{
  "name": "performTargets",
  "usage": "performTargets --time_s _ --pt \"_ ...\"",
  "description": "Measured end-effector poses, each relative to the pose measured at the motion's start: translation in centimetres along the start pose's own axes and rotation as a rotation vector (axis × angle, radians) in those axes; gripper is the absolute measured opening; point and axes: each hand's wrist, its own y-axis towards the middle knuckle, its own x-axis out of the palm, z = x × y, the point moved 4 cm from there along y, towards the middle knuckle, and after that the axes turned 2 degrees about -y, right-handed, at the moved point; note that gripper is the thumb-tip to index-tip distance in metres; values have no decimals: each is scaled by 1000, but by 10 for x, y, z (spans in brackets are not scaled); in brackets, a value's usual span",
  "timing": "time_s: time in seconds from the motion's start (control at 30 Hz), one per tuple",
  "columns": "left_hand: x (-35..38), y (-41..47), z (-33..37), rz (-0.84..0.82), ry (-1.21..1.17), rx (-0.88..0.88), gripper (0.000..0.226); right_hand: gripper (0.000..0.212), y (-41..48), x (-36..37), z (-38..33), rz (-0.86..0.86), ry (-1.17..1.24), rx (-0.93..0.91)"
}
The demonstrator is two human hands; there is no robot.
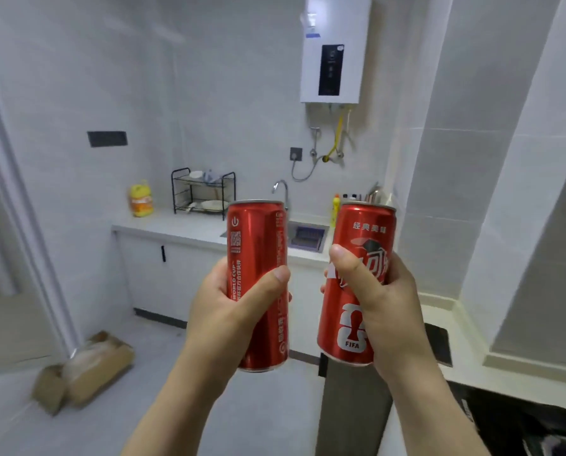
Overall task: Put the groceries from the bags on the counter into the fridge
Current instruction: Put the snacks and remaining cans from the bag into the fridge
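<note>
Hands: our left hand (pixel 229 311) wraps round the lower half of the left can (pixel 258 245), thumb laid across its front. Our right hand (pixel 380 307) grasps the right can (pixel 364 232) the same way, thumb over the logo.
Cans: both are red and slim and are carried in mid-air before us, resting on nothing. They are near each other but apart. The left one is upright and the right one leans a little.
Why held so: we judge one can per hand means two go in a single trip. The full-hand wrap keeps such tall tins from slipping.
Dark shape (pixel 521 422): it lies at the lower right on the near tabletop (pixel 439 311). We cannot tell whether it is a bag.
Hob (pixel 438 343): black, set into that tabletop.
Box (pixel 87 366): cardboard, on the floor to the left.
Far tabletop (pixel 176 225): it carries a sink (pixel 308 236), a rack (pixel 202 192) with dishes and a yellow jug (pixel 141 200).
Heater (pixel 334 47): white, on the wall above the sink.
Fridge: out of view, so we judge the cans are partway there.
</note>
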Motion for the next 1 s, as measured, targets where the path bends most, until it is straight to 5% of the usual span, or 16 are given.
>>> performTargets --time_s 0.53,1.0 --pt "-136 -90 70 747 288 221 61 41 -16 203 -33 -776 326 -74" --pt "-248 -265 172 1041 463 331 27 45 -193 327 -123 -1044 515 -120"
